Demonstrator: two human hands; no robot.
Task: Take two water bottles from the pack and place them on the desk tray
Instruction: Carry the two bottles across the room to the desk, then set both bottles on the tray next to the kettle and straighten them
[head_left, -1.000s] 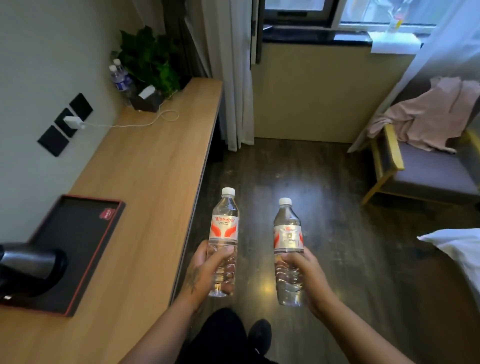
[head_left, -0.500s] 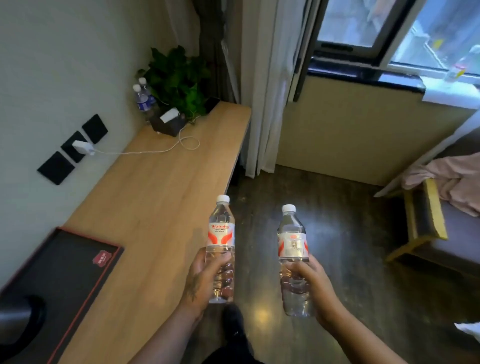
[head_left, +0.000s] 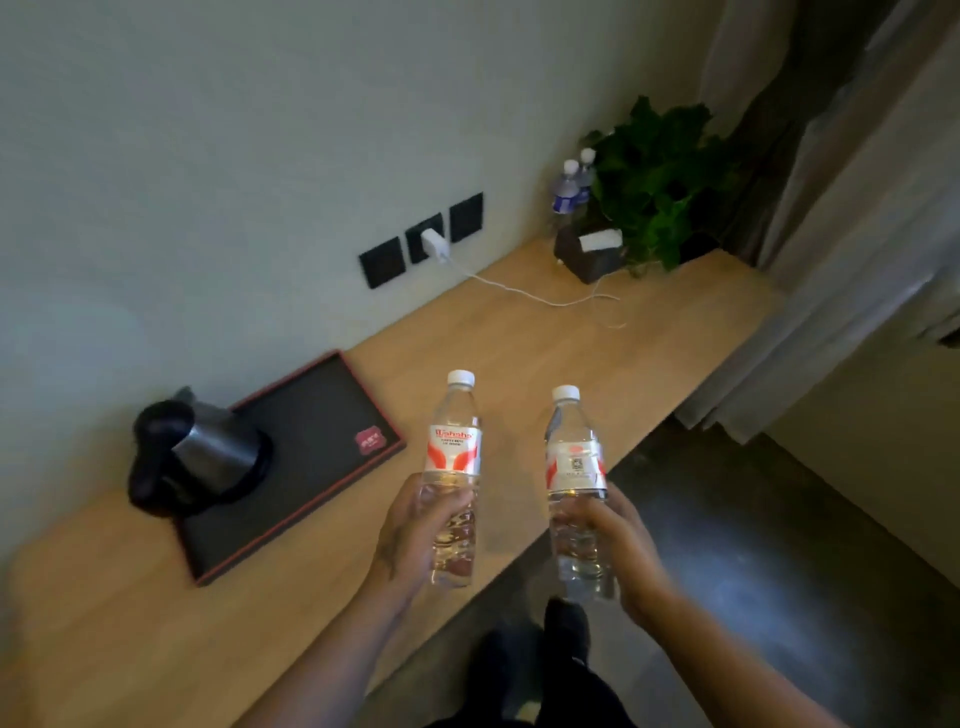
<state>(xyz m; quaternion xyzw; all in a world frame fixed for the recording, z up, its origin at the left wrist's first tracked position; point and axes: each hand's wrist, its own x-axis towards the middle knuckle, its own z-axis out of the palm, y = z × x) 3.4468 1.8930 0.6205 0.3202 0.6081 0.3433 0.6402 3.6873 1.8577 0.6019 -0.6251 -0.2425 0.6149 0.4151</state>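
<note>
Clear plastic bottle in each hand, both upright, caps on. Left hand (head_left: 415, 540) closed around the lower half of the left bottle (head_left: 453, 467); right hand (head_left: 618, 545) closed likewise on the right bottle (head_left: 576, 478). Both held above the desk (head_left: 597, 358) edge, near the black tray (head_left: 322, 415) but not yet over it. Kettle (head_left: 208, 457) takes the tray's left part; best to set bottles on the bare right part, bases flat, one after the other. Frame blurred; label text unreadable, pack out of view.

Clear glossy plastic water bottles (head_left: 453, 467) beneath fingers (head_left: 441, 506); matt wood-grain desk (head_left: 519, 353); matt black tray (head_left: 311, 441); brushed metal kettle (head_left: 208, 452).
</note>
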